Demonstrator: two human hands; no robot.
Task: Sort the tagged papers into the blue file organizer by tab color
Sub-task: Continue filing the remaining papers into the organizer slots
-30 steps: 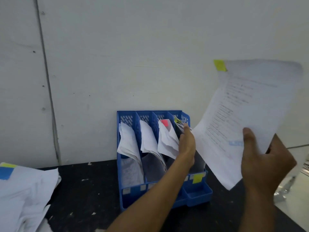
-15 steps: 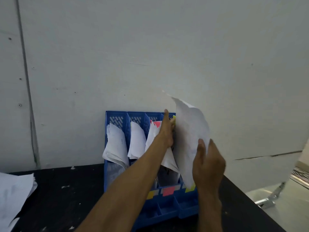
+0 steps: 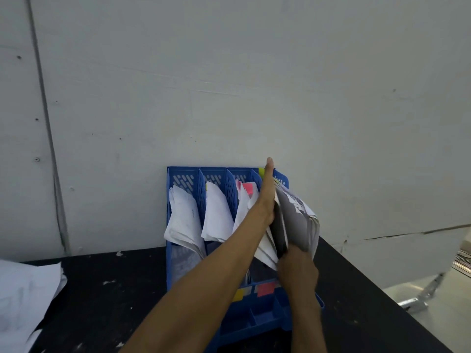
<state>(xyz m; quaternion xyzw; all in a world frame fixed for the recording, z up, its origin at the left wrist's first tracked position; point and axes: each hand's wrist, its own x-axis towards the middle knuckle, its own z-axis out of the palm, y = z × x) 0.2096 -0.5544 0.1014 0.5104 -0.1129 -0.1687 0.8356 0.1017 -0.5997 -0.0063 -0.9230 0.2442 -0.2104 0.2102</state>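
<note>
The step in hand looks like filing one sheet (image 3: 298,220) into the rightmost slot of the blue organizer (image 3: 183,174). The organizer stands at the back edge of the bench (image 3: 114,289), against the wall (image 3: 229,85).

The left hand (image 3: 267,192) is flat with its fingers straight, and its edge is pushed into that slot to hold the filed papers aside. The right hand (image 3: 297,266) grips the sheet by its lower edge. The sheet is partly in, bent over and leaning out to the right.

A yellow tab (image 3: 261,171) shows at the top of the slot, beside the left fingertips; I cannot tell whether it belongs to this sheet.

The next move calls for pushing the sheet down until it seats, then drawing the left hand out without dragging papers along. The crowded, curling papers in the slot stand in the way.

A pink tab (image 3: 248,188) sits in the neighbouring slot. A pile of papers (image 3: 25,289) lies at the bench's left edge.
</note>
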